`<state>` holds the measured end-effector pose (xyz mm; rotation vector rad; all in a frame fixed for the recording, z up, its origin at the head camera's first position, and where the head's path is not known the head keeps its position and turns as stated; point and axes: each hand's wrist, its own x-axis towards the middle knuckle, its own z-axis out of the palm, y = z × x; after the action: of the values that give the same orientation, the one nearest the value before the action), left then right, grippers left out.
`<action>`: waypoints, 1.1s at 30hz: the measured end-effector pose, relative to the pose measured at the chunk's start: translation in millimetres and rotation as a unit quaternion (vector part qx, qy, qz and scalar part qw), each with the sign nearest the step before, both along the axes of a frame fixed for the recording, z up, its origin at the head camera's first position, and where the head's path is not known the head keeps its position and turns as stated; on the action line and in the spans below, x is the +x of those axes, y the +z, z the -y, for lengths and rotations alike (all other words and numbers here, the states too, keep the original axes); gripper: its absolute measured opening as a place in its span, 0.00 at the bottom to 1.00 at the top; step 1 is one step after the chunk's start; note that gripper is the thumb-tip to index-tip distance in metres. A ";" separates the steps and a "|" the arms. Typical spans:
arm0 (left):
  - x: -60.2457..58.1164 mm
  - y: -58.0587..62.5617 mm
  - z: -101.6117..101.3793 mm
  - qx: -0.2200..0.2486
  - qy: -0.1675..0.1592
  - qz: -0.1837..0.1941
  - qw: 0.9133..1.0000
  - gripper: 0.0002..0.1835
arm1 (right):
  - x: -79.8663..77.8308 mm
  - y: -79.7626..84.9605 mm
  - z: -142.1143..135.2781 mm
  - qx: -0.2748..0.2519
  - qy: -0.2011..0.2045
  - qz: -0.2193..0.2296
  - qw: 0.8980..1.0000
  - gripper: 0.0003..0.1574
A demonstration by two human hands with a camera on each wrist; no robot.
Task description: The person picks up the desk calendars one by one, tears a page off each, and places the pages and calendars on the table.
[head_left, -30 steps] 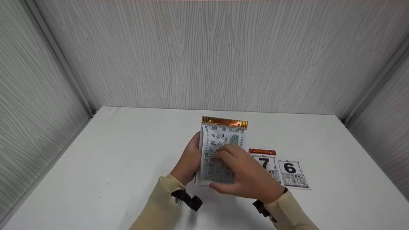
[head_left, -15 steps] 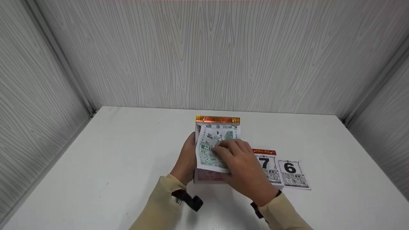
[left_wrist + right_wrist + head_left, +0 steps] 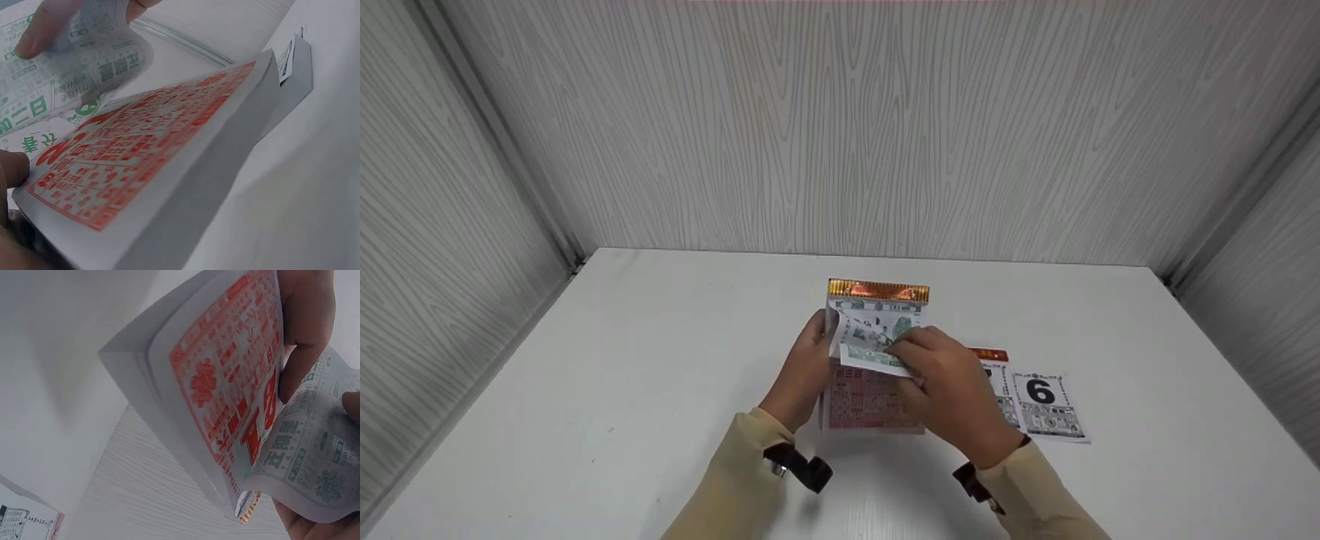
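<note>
Left grip (image 3: 799,375) around calendar (image 3: 866,401), right grip (image 3: 956,394) tight on page (image 3: 874,358), smaller pad (image 3: 1000,386) partly behind, sheet (image 3: 1048,407) alongside

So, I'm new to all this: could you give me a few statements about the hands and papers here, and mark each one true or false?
1. The left hand holds the gold-topped pad. True.
2. The right hand pinches a green-printed sheet. True.
3. That sheet lies flat against the pad. False: its lower part is lifted and curled.
4. Blue print shows beneath it. False: a red-printed page shows there.
5. In the head view, the sheet marked 6 lies right of the red-topped pad. True.
6. The big 6 is printed in red. False: it is black.
</note>
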<state>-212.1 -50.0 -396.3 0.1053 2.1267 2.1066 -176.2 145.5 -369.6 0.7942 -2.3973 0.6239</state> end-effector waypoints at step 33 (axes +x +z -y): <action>-1.7 -3.5 14.9 -0.082 -0.037 -0.013 0.996 0.30 | -3.2 6.1 -7.1 -0.036 -0.013 -0.015 0.999 0.14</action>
<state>-213.8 -64.9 -399.8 0.1915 2.2634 1.8922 -179.4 152.6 -363.6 0.7359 -2.3405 0.6782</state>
